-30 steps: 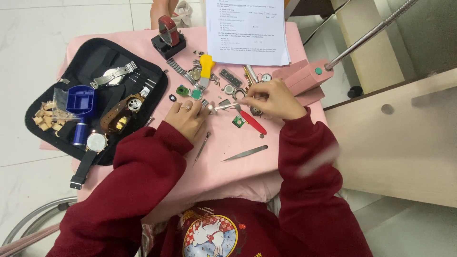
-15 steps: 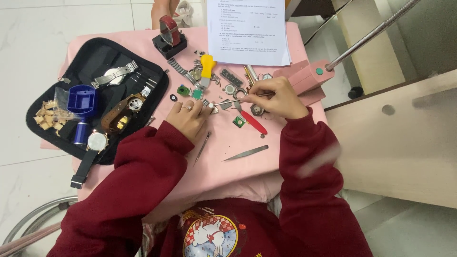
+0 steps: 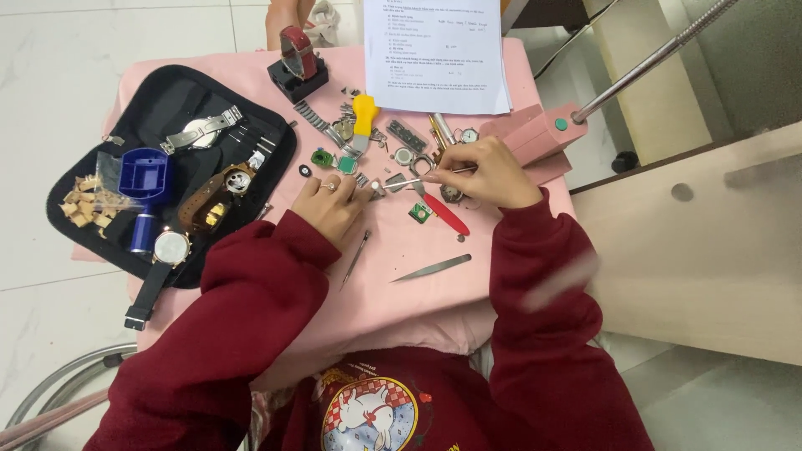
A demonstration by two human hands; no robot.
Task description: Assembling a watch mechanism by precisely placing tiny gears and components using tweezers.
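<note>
My right hand pinches a thin silver tool that points left, its tip close to a small round watch part by my left fingertips. My left hand, with a ring on one finger, rests on the pink cloth and steadies that small part. Several tiny watch parts and green pieces lie just beyond both hands. A red-handled tool lies under my right hand.
Steel tweezers and a thin pick lie near the table's front. A black tool mat at the left holds several watches and a blue case holder. A printed sheet, a pink lamp base and a yellow tool sit farther back.
My hands stay in almost the same place. The right hand with the thin tool has edged slightly towards the left hand's small part.
</note>
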